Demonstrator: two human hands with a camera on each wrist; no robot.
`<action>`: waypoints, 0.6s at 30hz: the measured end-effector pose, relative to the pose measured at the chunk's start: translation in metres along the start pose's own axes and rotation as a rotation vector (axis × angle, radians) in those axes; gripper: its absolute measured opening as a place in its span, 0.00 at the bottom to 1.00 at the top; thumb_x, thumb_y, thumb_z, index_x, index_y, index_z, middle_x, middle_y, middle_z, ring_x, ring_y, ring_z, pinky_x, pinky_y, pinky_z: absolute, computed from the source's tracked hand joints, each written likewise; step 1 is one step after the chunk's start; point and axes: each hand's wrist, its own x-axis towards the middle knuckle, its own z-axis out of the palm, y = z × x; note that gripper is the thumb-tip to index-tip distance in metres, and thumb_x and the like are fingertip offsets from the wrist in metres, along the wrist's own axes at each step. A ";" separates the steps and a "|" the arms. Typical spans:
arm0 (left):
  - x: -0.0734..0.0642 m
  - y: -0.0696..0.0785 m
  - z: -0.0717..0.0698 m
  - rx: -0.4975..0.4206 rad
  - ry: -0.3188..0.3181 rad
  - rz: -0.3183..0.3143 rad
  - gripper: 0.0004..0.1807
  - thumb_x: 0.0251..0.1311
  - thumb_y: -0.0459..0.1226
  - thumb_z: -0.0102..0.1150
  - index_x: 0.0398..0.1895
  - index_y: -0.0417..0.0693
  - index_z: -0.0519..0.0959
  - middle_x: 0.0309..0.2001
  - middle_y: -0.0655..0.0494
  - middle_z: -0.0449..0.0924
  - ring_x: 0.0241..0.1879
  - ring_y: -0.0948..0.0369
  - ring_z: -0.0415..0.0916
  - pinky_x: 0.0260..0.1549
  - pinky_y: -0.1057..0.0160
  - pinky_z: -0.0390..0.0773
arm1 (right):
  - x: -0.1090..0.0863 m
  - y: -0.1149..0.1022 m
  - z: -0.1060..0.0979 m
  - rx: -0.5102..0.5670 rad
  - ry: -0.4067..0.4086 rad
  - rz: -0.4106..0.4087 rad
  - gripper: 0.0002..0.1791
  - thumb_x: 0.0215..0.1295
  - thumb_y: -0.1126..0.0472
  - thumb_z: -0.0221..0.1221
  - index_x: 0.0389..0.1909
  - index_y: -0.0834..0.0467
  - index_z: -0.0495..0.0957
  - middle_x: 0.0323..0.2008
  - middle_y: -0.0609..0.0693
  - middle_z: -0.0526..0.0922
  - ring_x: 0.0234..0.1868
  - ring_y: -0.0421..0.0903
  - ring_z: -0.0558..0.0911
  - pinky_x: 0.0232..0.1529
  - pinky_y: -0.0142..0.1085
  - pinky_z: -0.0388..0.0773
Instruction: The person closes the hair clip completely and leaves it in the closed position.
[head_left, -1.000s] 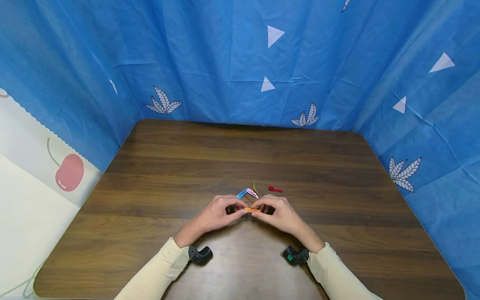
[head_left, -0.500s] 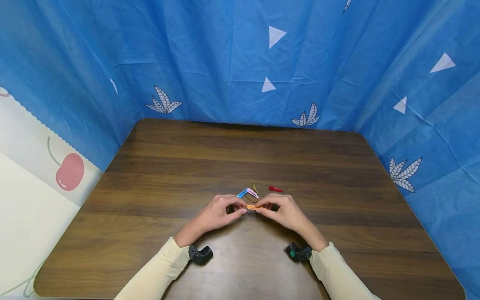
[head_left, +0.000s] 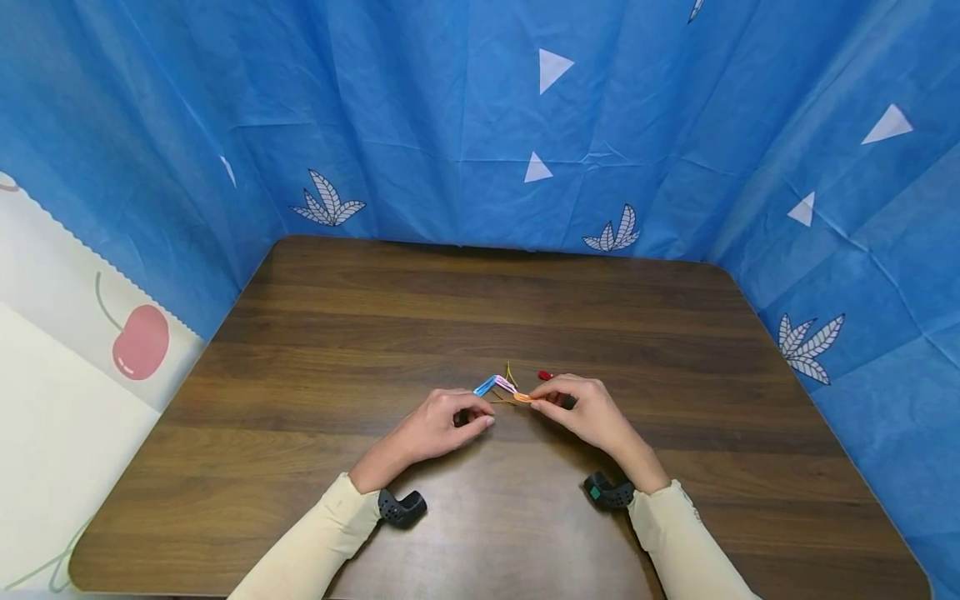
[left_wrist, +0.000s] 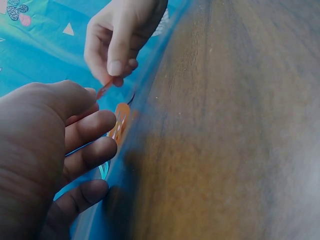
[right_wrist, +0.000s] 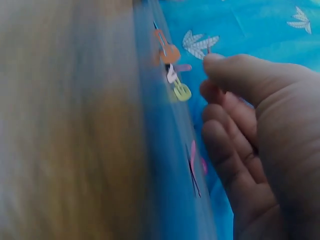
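My right hand (head_left: 592, 414) pinches a small orange snap hair clip (head_left: 522, 397) between thumb and fingertips, just above the table. To its left, my left hand (head_left: 442, 425) holds nothing; its fingers are loosely bent with the thumb apart. Past the hands lie a blue hair clip (head_left: 484, 386) and a pink-white hair clip (head_left: 505, 384), meeting at an angle. A yellow hair clip (head_left: 511, 375) stands behind them. In the left wrist view another orange hair clip (left_wrist: 120, 120) shows beyond the left fingers. The right fingers partly hide a red hair clip (head_left: 545, 375).
The brown wooden table (head_left: 360, 333) extends around the hands. A blue patterned curtain (head_left: 420, 125) hangs at its back and sides. Each wrist wears a black camera band, such as the left one (head_left: 402, 510). The right wrist view shows a yellow-green clip (right_wrist: 182, 91).
The right hand has moved right and away from the body with the orange hair clip, parting from the left hand. The left hand has let go of the clip and stayed in place.
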 end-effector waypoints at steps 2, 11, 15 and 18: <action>0.000 0.000 0.000 0.000 -0.001 -0.002 0.02 0.66 0.36 0.68 0.40 0.51 0.87 0.32 0.64 0.83 0.32 0.72 0.76 0.32 0.70 0.78 | 0.000 0.003 -0.002 -0.049 -0.002 0.012 0.08 0.62 0.61 0.73 0.42 0.50 0.89 0.35 0.40 0.87 0.33 0.35 0.80 0.35 0.33 0.82; 0.000 0.000 0.001 0.001 -0.010 -0.013 0.02 0.67 0.35 0.67 0.40 0.49 0.87 0.33 0.64 0.84 0.33 0.72 0.76 0.33 0.70 0.79 | -0.001 0.009 -0.009 -0.212 0.015 0.086 0.07 0.63 0.61 0.72 0.42 0.51 0.89 0.36 0.43 0.87 0.32 0.37 0.81 0.34 0.33 0.82; 0.000 -0.001 0.001 0.006 -0.007 -0.004 0.03 0.67 0.35 0.67 0.40 0.48 0.87 0.33 0.63 0.84 0.33 0.72 0.76 0.32 0.70 0.78 | -0.002 0.010 -0.010 -0.236 0.024 0.098 0.08 0.63 0.62 0.72 0.42 0.51 0.89 0.35 0.43 0.87 0.31 0.38 0.81 0.34 0.34 0.81; 0.000 -0.001 0.001 0.008 -0.008 -0.007 0.03 0.67 0.35 0.67 0.41 0.47 0.88 0.33 0.62 0.84 0.33 0.72 0.76 0.32 0.70 0.78 | -0.002 0.012 -0.011 -0.250 0.025 0.111 0.08 0.63 0.62 0.72 0.42 0.51 0.89 0.34 0.43 0.86 0.31 0.38 0.80 0.34 0.35 0.81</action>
